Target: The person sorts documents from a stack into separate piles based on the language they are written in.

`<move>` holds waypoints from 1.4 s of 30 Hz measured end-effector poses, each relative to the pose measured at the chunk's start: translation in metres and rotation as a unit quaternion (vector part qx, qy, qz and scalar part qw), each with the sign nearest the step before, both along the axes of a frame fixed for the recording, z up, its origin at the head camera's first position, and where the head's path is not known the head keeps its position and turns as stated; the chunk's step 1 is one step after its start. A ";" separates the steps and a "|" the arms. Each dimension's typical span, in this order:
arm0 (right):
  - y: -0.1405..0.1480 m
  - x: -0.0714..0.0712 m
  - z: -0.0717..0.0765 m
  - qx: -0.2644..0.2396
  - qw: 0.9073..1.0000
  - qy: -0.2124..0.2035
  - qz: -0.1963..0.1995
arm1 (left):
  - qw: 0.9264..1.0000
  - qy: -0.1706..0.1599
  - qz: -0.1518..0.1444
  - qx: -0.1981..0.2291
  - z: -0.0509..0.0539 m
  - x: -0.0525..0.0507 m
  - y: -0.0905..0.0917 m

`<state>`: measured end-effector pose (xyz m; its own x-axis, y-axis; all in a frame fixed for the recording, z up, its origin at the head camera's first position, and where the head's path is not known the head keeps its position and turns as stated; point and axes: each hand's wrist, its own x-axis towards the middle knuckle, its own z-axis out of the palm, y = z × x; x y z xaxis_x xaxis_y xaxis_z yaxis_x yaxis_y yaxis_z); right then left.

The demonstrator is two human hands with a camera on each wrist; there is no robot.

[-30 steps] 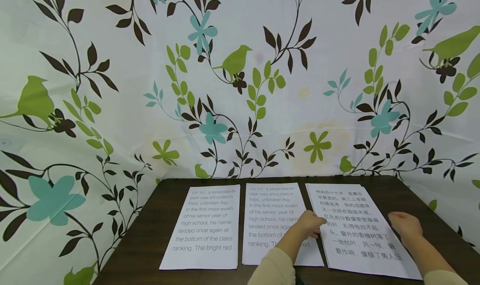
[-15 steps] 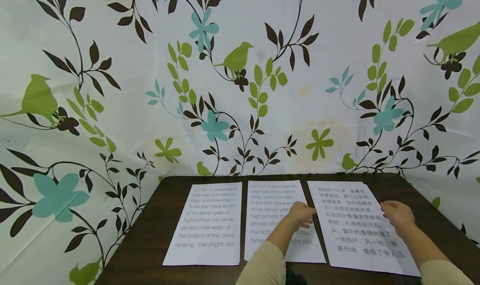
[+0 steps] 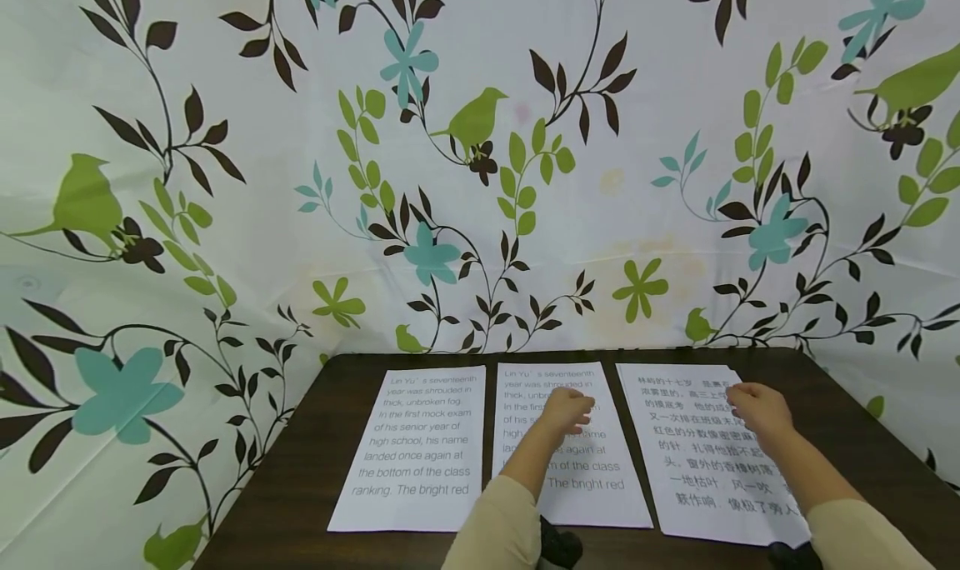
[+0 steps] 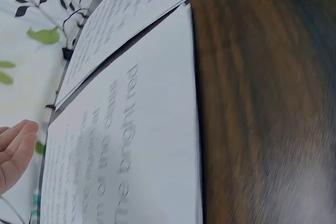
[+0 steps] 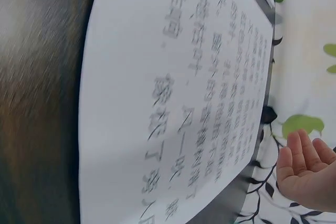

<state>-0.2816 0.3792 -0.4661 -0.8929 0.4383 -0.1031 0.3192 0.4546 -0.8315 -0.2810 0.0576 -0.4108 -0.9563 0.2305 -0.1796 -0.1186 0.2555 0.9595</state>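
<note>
Shifting the loose sheets seems the main risk. The left hand [image 3: 564,412], loosely bent and holding nothing, is over the middle stack of white paper printed in English [image 3: 596,462]; if it or its beige sleeve [image 3: 491,527] dips and drags, the top page could slide or skew. The right hand [image 3: 761,410] is likewise relaxed, with nothing between its fingers, over the right edge of the white paper stack printed in Chinese characters [image 3: 701,462]. A brush there might fan the pages out, since that stack's left edge already looks slightly uneven. Only a narrow dark strip parts these two stacks, so a sideways push on one could run it into the other.

A third white paper stack with English text [image 3: 412,445] lies to the left, well apart from both hands. All three rest on a dark brown wood-grain table [image 3: 273,491]. Behind it hangs a white cloth with green birds and leafy sprigs [image 3: 517,195], which limits room beyond the far edge. The forearms hide some lines of print, and dark wrist-worn devices [image 3: 558,547] sit close to the papers' near edges.
</note>
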 end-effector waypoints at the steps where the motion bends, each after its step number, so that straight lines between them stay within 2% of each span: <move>1: 0.002 -0.006 -0.006 0.004 1.000 0.002 0.004 | 1.000 0.000 0.004 0.000 0.001 -0.001 -0.004; 5: 0.005 -0.031 -0.032 0.024 1.000 0.012 0.015 | 1.000 0.005 0.019 -0.001 0.004 -0.005 -0.019; 8: 0.005 -0.044 -0.042 0.020 0.999 0.026 0.034 | 0.999 0.014 0.036 0.000 0.006 -0.007 -0.029; 13: -0.009 -0.056 -0.041 0.016 0.997 0.052 0.051 | 0.998 0.016 0.062 0.008 0.007 -0.013 -0.046; 17: -0.024 -0.062 -0.038 0.009 0.996 0.067 0.063 | 0.997 0.021 0.069 0.003 0.009 -0.014 -0.061; 23: -0.047 -0.066 -0.041 0.002 0.995 0.058 0.075 | 0.996 0.034 0.083 0.003 0.005 -0.013 -0.083; 27: -0.064 -0.066 -0.042 -0.002 0.995 0.051 0.088 | 0.994 0.029 0.101 0.010 0.000 -0.015 -0.095; 30: -0.078 -0.063 -0.041 -0.008 0.995 0.030 0.097 | 0.993 0.027 0.114 0.007 -0.004 -0.014 -0.103; 33: -0.092 -0.052 -0.032 -0.012 0.994 0.006 0.112 | 0.991 0.022 0.130 -0.005 -0.010 -0.015 -0.108; 38: -0.122 -0.019 0.004 -0.048 0.991 -0.034 0.120 | 0.989 0.004 0.147 -0.036 -0.023 -0.016 -0.115; 42: -0.142 0.008 0.030 -0.069 0.986 -0.050 0.145 | 0.986 -0.006 0.154 -0.059 -0.028 -0.012 -0.117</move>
